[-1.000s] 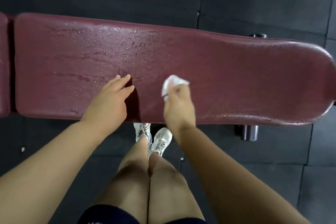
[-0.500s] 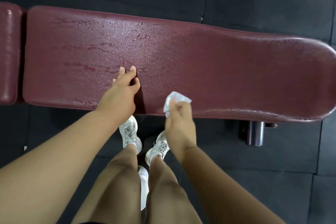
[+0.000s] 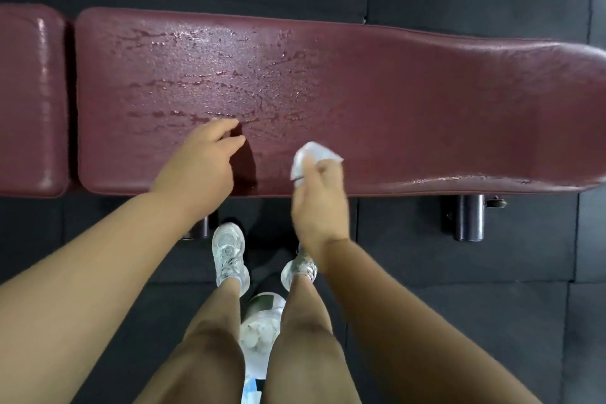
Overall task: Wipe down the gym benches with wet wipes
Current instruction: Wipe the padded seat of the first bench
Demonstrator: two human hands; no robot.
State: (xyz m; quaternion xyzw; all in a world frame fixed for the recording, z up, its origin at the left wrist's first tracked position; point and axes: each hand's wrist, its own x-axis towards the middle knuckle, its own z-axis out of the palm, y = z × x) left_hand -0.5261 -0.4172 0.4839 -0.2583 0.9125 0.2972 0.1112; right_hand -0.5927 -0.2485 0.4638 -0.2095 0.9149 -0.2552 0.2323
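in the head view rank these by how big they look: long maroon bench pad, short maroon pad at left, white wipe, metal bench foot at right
1. Long maroon padded bench pad, by far the largest.
2. Short maroon pad at the left, cut off by the frame edge.
3. Dark metal bench foot.
4. Crumpled white wet wipe, similar to the foot and partly hidden in the right hand, so unsure.

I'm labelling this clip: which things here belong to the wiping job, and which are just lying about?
Part of the job:
- wet wipe, pinched in the right hand
- long bench pad, beaded with moisture
- left hand, resting on it

Just there:
- short bench pad
- white container between the legs
- floor mats
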